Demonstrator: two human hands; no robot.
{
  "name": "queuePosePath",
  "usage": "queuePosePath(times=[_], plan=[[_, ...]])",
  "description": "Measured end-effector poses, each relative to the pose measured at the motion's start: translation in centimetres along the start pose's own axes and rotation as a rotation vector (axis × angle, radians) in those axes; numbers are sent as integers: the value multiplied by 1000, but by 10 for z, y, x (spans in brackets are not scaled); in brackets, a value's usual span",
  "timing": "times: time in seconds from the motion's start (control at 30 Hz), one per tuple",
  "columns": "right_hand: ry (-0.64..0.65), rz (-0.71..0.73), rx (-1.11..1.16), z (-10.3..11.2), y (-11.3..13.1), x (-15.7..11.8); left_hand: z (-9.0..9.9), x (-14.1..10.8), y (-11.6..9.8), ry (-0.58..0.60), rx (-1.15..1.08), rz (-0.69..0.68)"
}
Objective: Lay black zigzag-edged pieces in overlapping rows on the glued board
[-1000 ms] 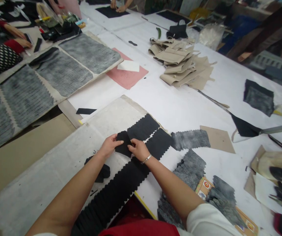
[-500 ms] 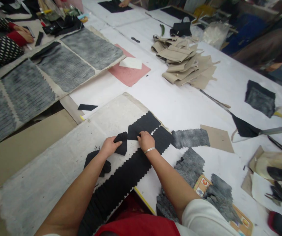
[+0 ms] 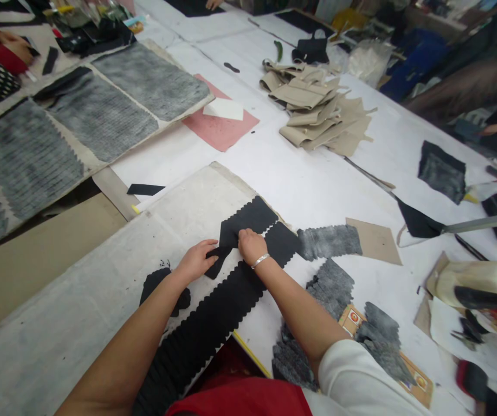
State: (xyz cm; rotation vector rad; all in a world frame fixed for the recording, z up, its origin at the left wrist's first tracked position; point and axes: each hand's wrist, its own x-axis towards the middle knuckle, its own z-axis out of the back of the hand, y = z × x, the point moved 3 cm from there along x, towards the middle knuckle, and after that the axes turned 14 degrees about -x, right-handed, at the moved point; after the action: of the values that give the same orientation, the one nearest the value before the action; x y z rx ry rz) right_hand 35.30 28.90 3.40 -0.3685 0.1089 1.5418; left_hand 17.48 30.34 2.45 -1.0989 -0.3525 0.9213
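The loose black piece (image 3: 219,264) had swung below the near end of the short scalloped strip (image 3: 250,214). It lay over the pale board (image 3: 101,289), just right of the left hand (image 3: 197,261), the nearer one, its long axis pointing away rightward at the strip. That hand's grip was unclear; the right hand (image 3: 253,246) had fingers bunched on the strip.

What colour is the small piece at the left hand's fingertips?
The small piece is black, seen in the head view.
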Motion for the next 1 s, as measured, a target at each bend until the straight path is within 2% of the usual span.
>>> queuePosePath(times=[0.13,0.4,0.73,1.0], plan=[[39,-3,91,3,-1,-3,-1,6,-2,42,-4,-35],[117,-22,554,-2,-19,5,1,10,-8,74,-45,5],[147,31,364,5,-14,4,-6,12,-14,122,-10,-48],[165,-30,287,3,-11,7,-15,20,-15,146,14,-13]])
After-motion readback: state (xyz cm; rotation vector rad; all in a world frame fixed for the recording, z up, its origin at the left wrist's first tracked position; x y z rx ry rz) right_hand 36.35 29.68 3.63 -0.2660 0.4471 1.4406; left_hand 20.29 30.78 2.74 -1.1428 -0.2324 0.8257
